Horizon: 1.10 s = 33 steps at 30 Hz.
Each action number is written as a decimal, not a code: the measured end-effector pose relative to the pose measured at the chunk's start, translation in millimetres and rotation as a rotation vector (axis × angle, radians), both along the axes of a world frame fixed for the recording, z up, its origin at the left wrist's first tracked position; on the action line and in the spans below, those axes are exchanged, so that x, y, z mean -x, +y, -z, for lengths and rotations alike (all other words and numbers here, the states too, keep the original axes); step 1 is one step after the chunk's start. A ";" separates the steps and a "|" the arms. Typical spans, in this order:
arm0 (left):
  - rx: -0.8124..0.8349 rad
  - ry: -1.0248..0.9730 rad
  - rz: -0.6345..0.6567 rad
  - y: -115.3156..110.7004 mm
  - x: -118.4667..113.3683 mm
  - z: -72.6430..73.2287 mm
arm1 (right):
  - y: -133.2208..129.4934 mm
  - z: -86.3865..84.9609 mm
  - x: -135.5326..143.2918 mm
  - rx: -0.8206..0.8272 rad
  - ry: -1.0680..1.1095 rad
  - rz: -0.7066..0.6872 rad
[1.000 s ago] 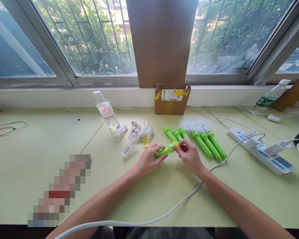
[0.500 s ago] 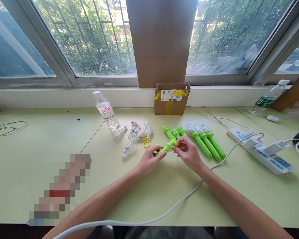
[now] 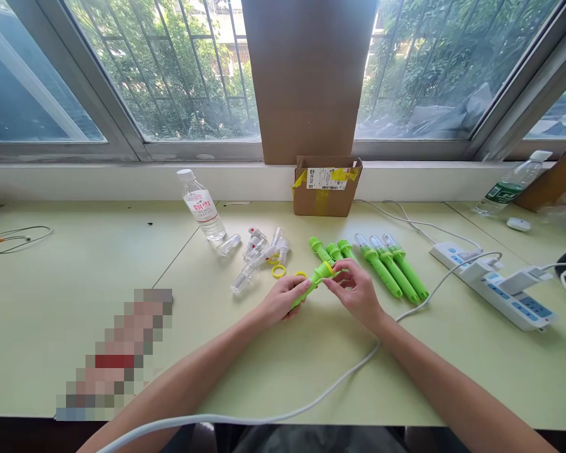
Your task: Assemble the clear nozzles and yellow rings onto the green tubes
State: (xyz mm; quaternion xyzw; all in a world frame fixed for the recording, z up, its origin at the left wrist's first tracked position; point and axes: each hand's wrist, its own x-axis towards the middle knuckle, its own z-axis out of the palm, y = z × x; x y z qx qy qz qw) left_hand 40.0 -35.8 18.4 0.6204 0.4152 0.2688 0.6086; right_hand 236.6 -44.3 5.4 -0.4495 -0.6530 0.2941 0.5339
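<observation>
My left hand is wrapped round a green plastic tube, held at a slant above the table with its threaded end up and to the right. A yellow ring sits around that end, and the bent fingers of my right hand pinch at it. Just behind lie several green tubes without clear tops. To the right rest three green tubes with clear tops. Left of my hands is a pile of clear plastic parts, with loose yellow rings beside it.
A white cable crosses the table in front of me and passes by my right forearm. The power strip with plugs lies at right. Farther back stand a water bottle and a small cardboard box against the sill.
The held green tube has tipped more upright, and my left hand has turned with it. My right fingers stay at the yellow ring. The view has shifted slightly.
</observation>
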 end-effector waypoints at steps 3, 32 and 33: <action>0.036 -0.045 -0.002 0.0 0.5 -0.9 | -0.9 -0.1 1.0 0.003 0.009 -0.014; 0.012 -0.067 -0.015 -3.7 -3.7 -2.6 | -5.4 0.0 9.9 0.011 0.001 0.055; 0.011 -0.069 -0.018 -3.5 -3.7 -1.9 | -5.2 0.0 9.7 0.017 0.002 0.050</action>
